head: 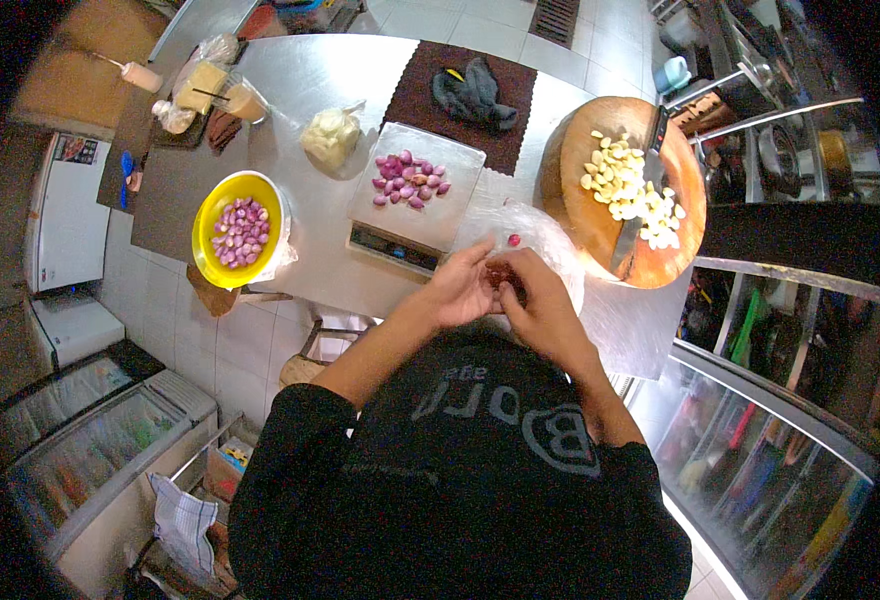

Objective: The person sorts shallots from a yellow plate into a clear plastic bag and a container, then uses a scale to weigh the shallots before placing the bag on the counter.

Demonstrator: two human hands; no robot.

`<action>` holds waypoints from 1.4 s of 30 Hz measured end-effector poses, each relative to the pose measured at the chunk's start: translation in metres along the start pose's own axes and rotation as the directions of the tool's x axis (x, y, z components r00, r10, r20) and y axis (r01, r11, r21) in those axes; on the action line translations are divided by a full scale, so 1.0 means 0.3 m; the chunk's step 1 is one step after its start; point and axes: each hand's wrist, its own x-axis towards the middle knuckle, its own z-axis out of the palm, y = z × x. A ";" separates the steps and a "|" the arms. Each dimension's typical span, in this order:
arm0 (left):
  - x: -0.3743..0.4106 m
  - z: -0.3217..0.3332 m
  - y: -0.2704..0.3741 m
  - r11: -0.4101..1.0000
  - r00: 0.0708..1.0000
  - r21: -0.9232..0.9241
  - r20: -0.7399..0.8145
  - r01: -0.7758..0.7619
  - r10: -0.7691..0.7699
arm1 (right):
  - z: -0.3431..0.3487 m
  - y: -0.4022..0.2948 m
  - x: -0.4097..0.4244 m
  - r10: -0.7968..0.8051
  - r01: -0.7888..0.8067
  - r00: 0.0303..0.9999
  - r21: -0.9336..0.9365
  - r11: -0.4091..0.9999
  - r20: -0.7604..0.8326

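My left hand (pixel 464 286) is turned palm up, with its fingertips meeting my right hand (pixel 533 289), whose fingers curl inward. A dark reddish patch shows between them; whether it is a held thing or shaded skin is unclear. Just beyond lies a small red piece (pixel 513 240) on a clear plastic bag (pixel 552 244). Left of the bag is a digital kitchen scale (pixel 395 251) with peeled shallots (pixel 410 180) on its plate. Peeled garlic cloves (pixel 612 184) and a knife (pixel 626 246) lie on a round wooden chopping board (pixel 578 217) to the right.
A yellow bowl (pixel 199 240) of shallots (pixel 242 234) stands at the steel table's (pixel 320 247) left. Behind the scale are a tied plastic bag (pixel 331 139) and dark gloves (pixel 477 94) on a brown mat (pixel 410 79). A drink glass (pixel 248 101) stands back left. A stool (pixel 305 367) is below the table.
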 end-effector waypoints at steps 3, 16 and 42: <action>0.036 -0.060 -0.013 0.997 0.998 -0.053 -0.031 -0.053 0.051 | 0.016 -0.060 -0.003 -0.035 0.035 0.999 -0.104 0.994 0.004; -0.059 -0.090 0.150 0.568 0.810 0.787 -0.159 -0.242 0.565 | -0.051 -0.047 -0.016 -0.019 0.062 0.962 0.151 0.987 -0.272; -0.092 0.011 0.407 -0.621 0.377 0.704 0.502 0.345 0.778 | 0.102 0.459 -0.026 0.181 -0.248 0.965 -0.436 0.865 -0.190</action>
